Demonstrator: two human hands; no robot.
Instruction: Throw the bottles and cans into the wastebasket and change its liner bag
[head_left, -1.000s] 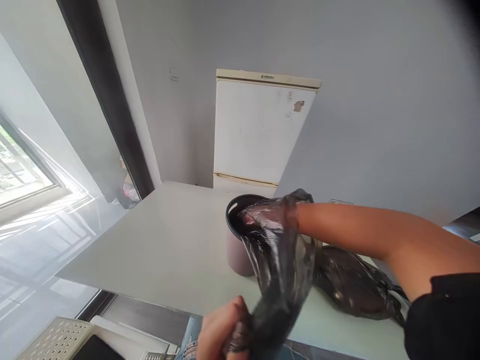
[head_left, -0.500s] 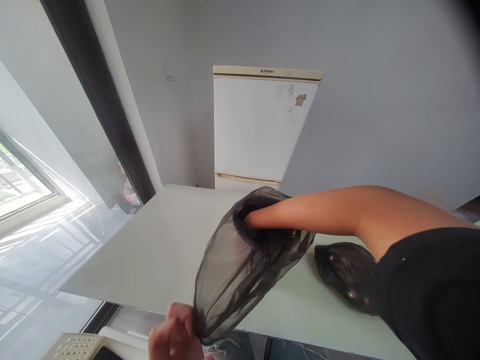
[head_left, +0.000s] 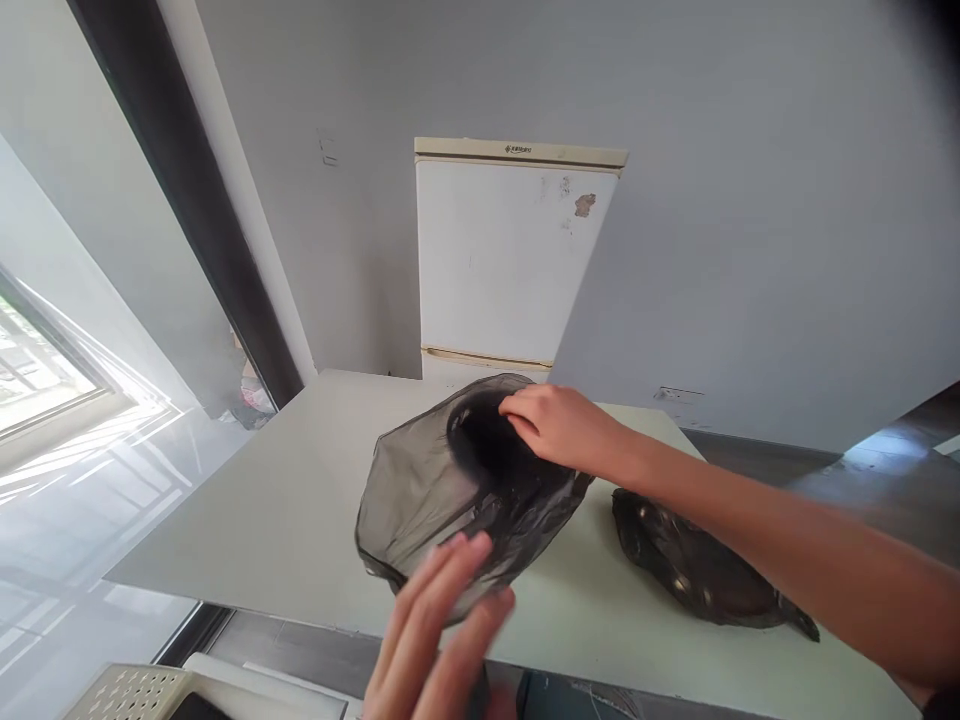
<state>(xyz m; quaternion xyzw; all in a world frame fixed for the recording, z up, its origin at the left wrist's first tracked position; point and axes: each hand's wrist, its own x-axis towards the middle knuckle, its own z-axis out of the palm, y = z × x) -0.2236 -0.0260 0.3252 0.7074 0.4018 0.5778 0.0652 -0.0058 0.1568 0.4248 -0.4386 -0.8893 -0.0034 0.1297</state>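
A thin, see-through black plastic bag (head_left: 420, 485) stands spread out above the pale table, its dark mouth facing up and right. My right hand (head_left: 559, 425) reaches in from the right and has its fingers closed at the upper edge of that mouth. In front of the bag's lower side is my left hand (head_left: 442, 635), slightly blurred, its fingers stretched out and apart. A second black plastic bag (head_left: 697, 575), closed up around something I cannot make out, lies on the table to the right, partly covered by my right forearm.
The pale table (head_left: 285, 500) reaches toward a white fridge (head_left: 502, 260) by the grey wall. At the lower left, near the table's front edge, is a cream perforated plastic item (head_left: 124, 692). A wall socket (head_left: 679, 394) sits low at the right.
My right hand has come out of the bag up to its rim. My left hand has let go of the bag's lower edge, opened and moved right.
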